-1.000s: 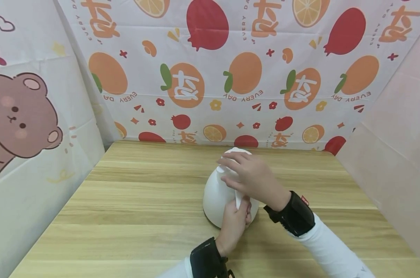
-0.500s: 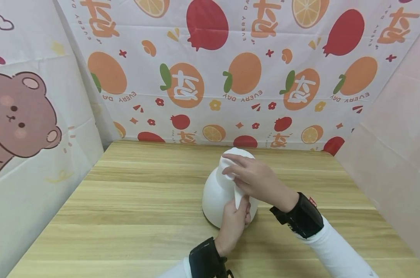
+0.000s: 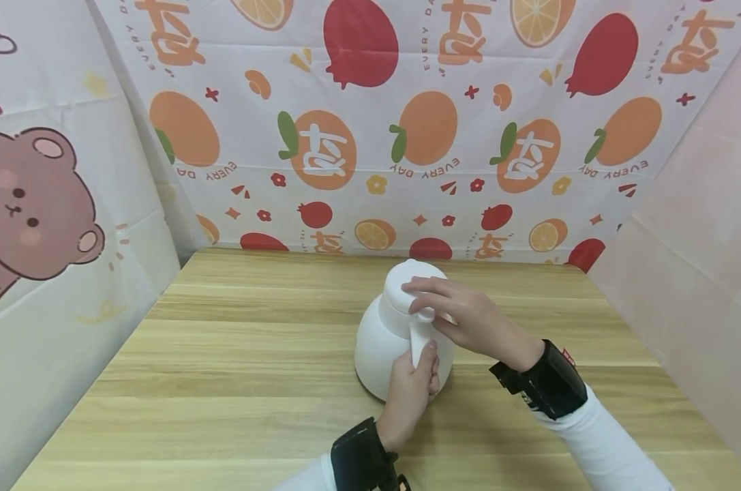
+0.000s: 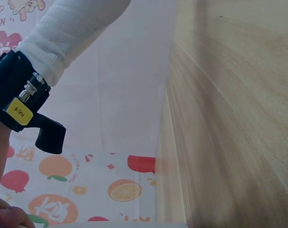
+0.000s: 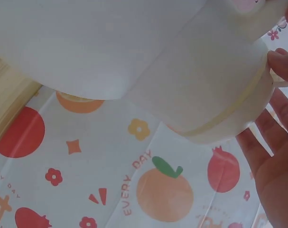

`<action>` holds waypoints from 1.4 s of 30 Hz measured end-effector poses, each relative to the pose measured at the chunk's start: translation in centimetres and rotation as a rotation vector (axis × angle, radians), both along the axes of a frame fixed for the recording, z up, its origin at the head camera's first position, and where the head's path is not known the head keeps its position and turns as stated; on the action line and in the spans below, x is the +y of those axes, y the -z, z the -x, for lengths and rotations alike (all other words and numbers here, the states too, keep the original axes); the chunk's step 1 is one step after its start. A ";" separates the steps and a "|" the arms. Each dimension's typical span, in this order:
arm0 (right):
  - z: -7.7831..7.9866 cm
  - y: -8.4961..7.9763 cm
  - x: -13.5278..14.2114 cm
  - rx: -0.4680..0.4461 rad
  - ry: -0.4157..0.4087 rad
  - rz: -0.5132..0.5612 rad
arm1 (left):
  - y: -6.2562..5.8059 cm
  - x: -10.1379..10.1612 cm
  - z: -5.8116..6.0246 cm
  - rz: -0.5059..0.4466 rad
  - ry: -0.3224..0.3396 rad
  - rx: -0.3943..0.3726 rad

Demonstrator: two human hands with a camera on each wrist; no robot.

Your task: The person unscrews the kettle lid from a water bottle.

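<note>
A white insulated jug [image 3: 375, 344] stands upright on the wooden table. Its round white lid [image 3: 407, 274] sits on the neck. My left hand [image 3: 409, 385] grips the jug's handle [image 3: 417, 337], thumb along the top of it. At the lid's right side, my right hand [image 3: 471, 317] holds the edge by a small tab [image 3: 427, 314], which lies over the handle. In the right wrist view, fingers and thumb reach around the lid [image 5: 243, 111] near the tab, and a thin seam runs between lid and neck. The left wrist view catches only part of the left hand [image 4: 11, 216].
The wooden table [image 3: 223, 368] spreads around the jug. Behind it hangs a fruit-print cloth [image 3: 370, 136], with a bear-print cloth [image 3: 143, 239] on the left and a pale cloth [image 3: 701, 259] on the right. Both wrists wear black bands.
The lid has turned, its tab moving from the left side round toward the handle. My right hand has moved rightward and down with it. The left hand keeps its grip on the handle.
</note>
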State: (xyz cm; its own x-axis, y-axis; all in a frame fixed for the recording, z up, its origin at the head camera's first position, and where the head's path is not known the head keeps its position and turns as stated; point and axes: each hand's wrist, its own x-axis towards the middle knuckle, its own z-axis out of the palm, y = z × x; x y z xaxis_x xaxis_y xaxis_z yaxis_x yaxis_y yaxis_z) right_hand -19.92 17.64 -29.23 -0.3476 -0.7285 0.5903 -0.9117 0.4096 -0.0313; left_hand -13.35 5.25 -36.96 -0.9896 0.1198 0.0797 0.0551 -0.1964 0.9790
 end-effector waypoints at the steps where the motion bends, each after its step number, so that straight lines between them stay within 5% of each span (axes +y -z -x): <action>1: 0.1 0.0 0.1 -0.001 -0.004 0.002 | 0.0 0.0 0.0 -0.004 -0.001 0.001; 18: 0.2 -0.1 1.8 -0.151 -0.003 -0.003 | 0.1 0.1 0.0 0.002 0.016 0.013; 27: 0.4 0.0 2.6 -0.328 -0.017 0.056 | 0.1 0.1 -0.1 0.007 0.025 0.011; 31: 0.2 -0.2 2.2 -0.263 0.018 0.031 | 0.0 0.1 -0.1 0.007 0.034 0.010; 37: -0.2 -0.1 0.6 -0.063 0.198 -0.055 | 0.0 0.1 -0.1 0.002 0.026 0.013; 42: -0.4 0.3 -0.8 -0.048 0.290 -0.008 | 0.1 0.1 -0.2 0.012 0.022 0.019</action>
